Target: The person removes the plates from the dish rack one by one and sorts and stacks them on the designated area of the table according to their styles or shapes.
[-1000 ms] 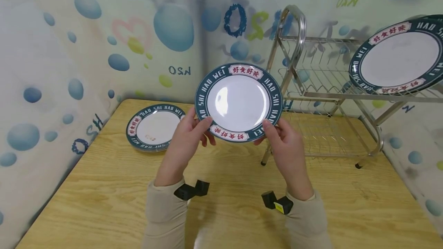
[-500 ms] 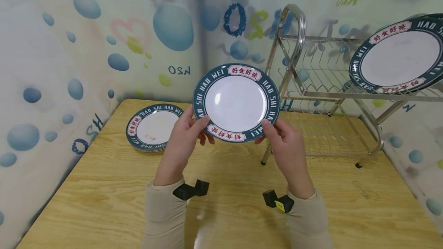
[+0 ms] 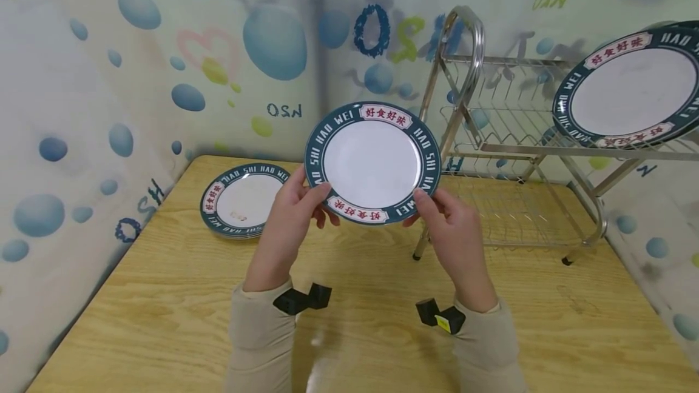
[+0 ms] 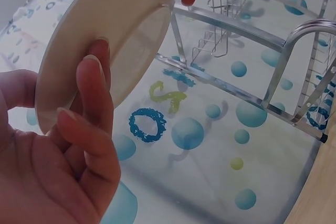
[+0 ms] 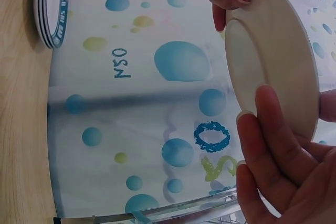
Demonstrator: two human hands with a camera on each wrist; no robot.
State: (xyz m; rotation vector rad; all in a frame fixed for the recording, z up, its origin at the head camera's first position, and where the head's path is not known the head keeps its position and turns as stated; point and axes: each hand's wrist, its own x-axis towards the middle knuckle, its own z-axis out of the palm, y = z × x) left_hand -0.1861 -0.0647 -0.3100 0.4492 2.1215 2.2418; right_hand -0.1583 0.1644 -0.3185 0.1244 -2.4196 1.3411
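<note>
A white plate (image 3: 372, 162) with a dark green lettered rim is held up above the table, its face tilted towards me. My left hand (image 3: 290, 217) pinches its lower left rim, thumb on the face and fingers behind. At the lower right rim my right hand (image 3: 453, 238) grips it the same way. Both wrist views show the plate's plain pale underside (image 4: 118, 30), with fingertips (image 5: 265, 98) against it. Left of the held plate lies a short stack of matching plates (image 3: 246, 199), partly hidden behind my left hand.
A two-tier metal dish rack (image 3: 508, 147) stands on the right of the wooden table (image 3: 377, 320). More matching plates (image 3: 633, 93) lean in its upper tier at the far right. A patterned wall covering (image 3: 207, 77) closes off the back and sides.
The held plate has shifted slightly left and tilted a little, and the glare on its face has faded. Both hands keep their hold; the stack and rack stay put.
</note>
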